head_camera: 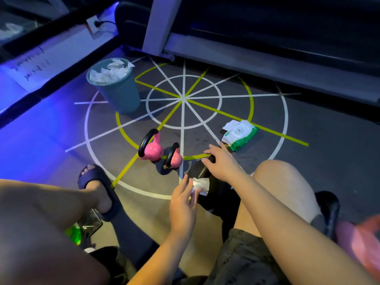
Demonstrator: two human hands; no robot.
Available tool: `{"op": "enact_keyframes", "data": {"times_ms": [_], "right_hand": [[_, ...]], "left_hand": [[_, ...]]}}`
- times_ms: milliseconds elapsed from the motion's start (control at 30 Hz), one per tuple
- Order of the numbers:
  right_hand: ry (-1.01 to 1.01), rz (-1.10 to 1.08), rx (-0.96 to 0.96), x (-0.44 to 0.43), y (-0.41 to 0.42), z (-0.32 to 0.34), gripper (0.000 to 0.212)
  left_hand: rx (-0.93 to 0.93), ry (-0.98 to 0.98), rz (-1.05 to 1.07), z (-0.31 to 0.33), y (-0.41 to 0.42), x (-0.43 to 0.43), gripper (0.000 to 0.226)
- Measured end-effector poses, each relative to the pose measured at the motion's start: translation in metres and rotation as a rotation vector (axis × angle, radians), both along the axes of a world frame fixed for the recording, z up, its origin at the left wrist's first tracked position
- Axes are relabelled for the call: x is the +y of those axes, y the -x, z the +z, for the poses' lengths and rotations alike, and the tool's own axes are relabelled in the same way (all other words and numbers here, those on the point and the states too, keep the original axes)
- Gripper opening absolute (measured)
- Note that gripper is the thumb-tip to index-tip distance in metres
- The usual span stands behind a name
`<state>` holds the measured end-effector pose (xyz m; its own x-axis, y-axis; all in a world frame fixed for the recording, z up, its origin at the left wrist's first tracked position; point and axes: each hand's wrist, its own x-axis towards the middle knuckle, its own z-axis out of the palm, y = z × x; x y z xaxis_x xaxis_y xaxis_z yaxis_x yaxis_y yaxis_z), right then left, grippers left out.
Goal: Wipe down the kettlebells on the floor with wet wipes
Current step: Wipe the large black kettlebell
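Two pink kettlebells with black handles stand side by side on the floor, the larger (153, 150) to the left of the smaller (175, 158). Nearer me, between my knees, is a black kettlebell (217, 195), partly hidden by my arms. My left hand (183, 202) holds a crumpled white wet wipe (200, 185) against the black kettlebell's left side. My right hand (222, 163) rests on top of the black kettlebell with its fingers spread over the handle. A green and white pack of wet wipes (239, 134) lies with its lid open just beyond my right hand.
A grey-blue bin (121, 95) full of used wipes stands at the back left. A treadmill base (267, 58) runs along the back. My slippered feet (100, 188) flank the kettlebells. A green bottle (74, 235) sits by my left leg, and floor markings radiate across the middle.
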<state>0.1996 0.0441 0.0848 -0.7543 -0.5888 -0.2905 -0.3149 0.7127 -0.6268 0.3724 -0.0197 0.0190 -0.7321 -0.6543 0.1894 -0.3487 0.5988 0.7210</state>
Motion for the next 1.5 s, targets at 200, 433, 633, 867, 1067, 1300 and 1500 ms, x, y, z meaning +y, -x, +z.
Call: {"op": "enact_keyframes", "data": {"times_ms": [200, 433, 633, 867, 1067, 1300, 1500], "right_hand": [[-0.021, 0.013, -0.015, 0.002, 0.001, 0.002, 0.04], [-0.009, -0.002, -0.022, 0.002, 0.0, 0.003, 0.039], [-0.008, -0.016, -0.007, -0.002, 0.0, 0.002, 0.035], [-0.128, 0.32, -0.116, 0.021, 0.021, 0.016, 0.083], [-0.179, 0.392, -0.036, 0.018, 0.024, 0.005, 0.091], [-0.161, 0.307, 0.096, 0.012, 0.025, 0.001, 0.065], [-0.186, 0.099, 0.196, -0.005, 0.007, 0.001, 0.076]], "left_hand": [[-0.004, -0.04, -0.053, 0.012, 0.002, 0.0, 0.051], [-0.208, -0.482, 0.21, -0.002, -0.011, 0.017, 0.039], [-0.087, -0.377, 0.166, 0.008, 0.0, 0.035, 0.066], [-0.066, -0.272, 0.025, -0.012, 0.0, 0.026, 0.08], [-0.051, -0.29, -0.035, -0.025, 0.004, 0.004, 0.07], [-0.147, -0.258, -0.167, -0.013, 0.012, -0.02, 0.063], [-0.201, -0.215, -0.204, -0.004, 0.021, -0.067, 0.061]]}}
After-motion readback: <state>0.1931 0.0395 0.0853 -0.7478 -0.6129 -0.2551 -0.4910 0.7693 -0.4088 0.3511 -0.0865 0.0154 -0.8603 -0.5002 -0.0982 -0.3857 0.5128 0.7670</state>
